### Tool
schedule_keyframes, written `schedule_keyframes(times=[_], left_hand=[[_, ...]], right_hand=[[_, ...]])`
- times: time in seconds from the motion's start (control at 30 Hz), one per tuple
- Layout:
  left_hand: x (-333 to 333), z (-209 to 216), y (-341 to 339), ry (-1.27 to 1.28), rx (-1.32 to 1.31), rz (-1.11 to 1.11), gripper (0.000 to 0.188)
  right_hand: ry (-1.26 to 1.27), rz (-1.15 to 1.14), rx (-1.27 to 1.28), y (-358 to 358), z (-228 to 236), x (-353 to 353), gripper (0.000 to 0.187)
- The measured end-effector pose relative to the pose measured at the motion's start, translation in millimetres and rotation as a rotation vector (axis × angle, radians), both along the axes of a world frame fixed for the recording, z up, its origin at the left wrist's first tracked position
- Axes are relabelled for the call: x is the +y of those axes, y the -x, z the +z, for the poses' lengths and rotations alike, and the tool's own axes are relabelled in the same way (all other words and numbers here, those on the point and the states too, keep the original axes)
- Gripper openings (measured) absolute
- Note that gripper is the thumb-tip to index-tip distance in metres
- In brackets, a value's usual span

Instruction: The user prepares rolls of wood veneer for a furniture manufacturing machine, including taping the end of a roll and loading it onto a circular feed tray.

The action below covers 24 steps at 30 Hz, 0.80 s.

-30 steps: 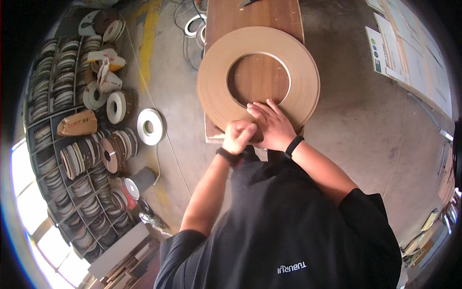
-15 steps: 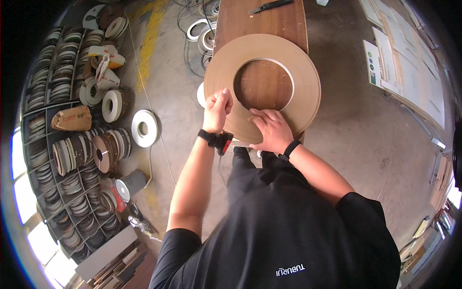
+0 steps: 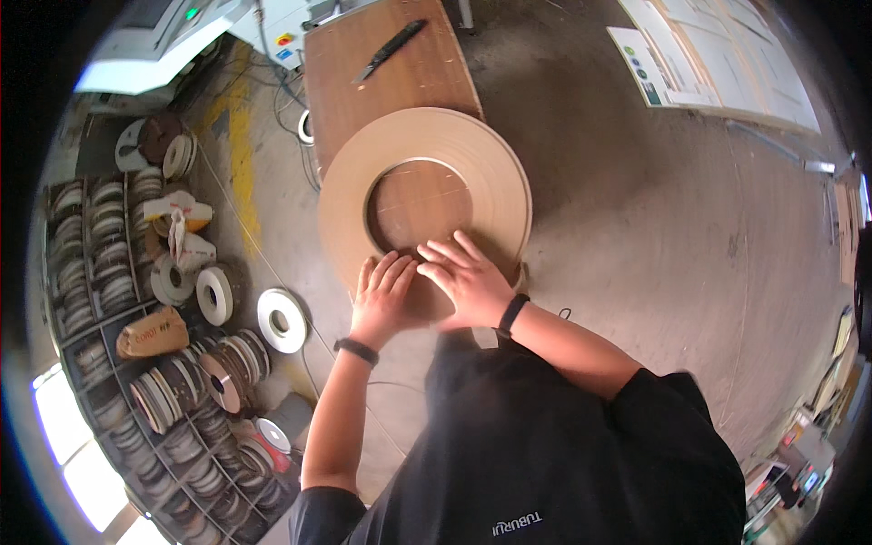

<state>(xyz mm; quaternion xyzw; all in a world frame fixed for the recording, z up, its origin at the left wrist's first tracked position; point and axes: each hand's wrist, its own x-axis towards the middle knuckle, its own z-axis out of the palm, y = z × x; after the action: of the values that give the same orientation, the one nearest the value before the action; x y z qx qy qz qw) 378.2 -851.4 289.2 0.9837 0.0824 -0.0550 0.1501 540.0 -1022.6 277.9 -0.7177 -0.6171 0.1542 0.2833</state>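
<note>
A large flat roll of tan edge banding (image 3: 341,209) lies on the brown wooden table (image 3: 341,77), its near part reaching to the table's end in front of my body. My left hand (image 3: 386,295) rests palm down on the roll's near left part, fingers stretched out. Beside it, my right hand (image 3: 468,277) lies on the near right part with its fingers spread toward the centre hole. Both thumbs point inward near the roll's outer rim and are partly hidden. Beyond the roll lies a black utility knife (image 3: 391,50).
On the left stands a rack (image 3: 100,318) packed with tape rolls, and a white roll (image 3: 282,321) lies on the floor before it. A grey machine (image 3: 282,32) stands behind the table at the far left. White panels (image 3: 718,59) lie at the far right.
My left hand has gone from a raised loose fist to lying flat, fingers out, on the roll. My right hand's fingers have spread wider. The view has shifted, showing the machine.
</note>
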Motion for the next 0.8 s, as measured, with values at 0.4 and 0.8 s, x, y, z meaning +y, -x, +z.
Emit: schedule_keyframes(times=[0.4,0.8], left_hand=[[8.5,-10.9,-6.4,0.113,0.047,-0.002,0.122],[14.7,-9.6,1.7,0.077,0.172,0.056,0.119]], right_hand=[[0.044,-0.675,0.450,-162.2,-56.4,-13.9,0.054],[0.014,-0.609,0.834,-161.9,-76.1,5.0,0.054]])
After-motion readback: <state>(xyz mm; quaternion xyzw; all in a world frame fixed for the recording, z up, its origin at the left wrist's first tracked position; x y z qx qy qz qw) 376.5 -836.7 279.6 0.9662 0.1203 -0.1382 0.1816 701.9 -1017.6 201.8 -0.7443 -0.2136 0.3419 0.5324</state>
